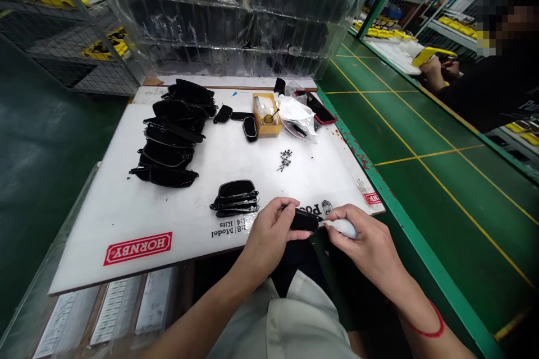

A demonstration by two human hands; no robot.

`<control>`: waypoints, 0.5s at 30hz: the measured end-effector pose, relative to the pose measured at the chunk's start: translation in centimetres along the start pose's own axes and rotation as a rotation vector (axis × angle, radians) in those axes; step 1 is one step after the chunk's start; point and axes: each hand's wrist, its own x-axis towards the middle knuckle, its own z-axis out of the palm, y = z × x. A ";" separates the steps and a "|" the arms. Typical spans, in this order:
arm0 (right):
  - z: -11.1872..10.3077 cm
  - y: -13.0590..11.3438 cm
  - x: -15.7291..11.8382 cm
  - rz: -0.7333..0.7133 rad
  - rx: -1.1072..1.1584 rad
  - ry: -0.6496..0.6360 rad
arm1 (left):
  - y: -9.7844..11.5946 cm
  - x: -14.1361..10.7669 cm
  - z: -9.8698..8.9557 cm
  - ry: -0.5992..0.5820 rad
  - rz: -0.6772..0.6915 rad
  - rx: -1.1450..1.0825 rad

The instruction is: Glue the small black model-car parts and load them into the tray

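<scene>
My left hand [273, 230] is closed on a glossy black plastic part [304, 220], held just over the front edge of the white board. In my right hand [365, 234] is a small white squeeze bottle [344, 227], its narrow tip against or very near the right end of the black part. Left of my hands lies a short stack of similar black parts [236, 197]. Farther back on the left stands a long row of more black parts [170, 134]. Several tiny dark pieces [285, 159] lie scattered beyond my hands.
Toward the back sit a yellow open box [266, 118], a white cloth or bag [297, 114], and a dark phone-like object with a red edge [320, 107]. Clear-wrapped stacked trays [236, 17] rise behind the board [185, 207]. At right, another person's hands [438, 71] hold a yellow part.
</scene>
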 end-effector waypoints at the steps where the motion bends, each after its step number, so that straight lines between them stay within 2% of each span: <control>1: 0.1 0.0 0.0 -0.012 -0.011 -0.007 | -0.1 0.0 0.0 0.000 0.016 0.002; 6: 0.3 0.1 0.1 -0.004 0.012 -0.052 | -0.8 0.2 0.1 -0.001 0.066 0.025; 10: 0.4 0.1 0.3 0.166 0.125 -0.102 | -0.6 0.1 -0.1 0.000 0.027 0.040; 15: 0.4 -0.1 0.3 0.380 0.388 -0.161 | -0.2 0.1 -0.2 -0.020 0.002 -0.013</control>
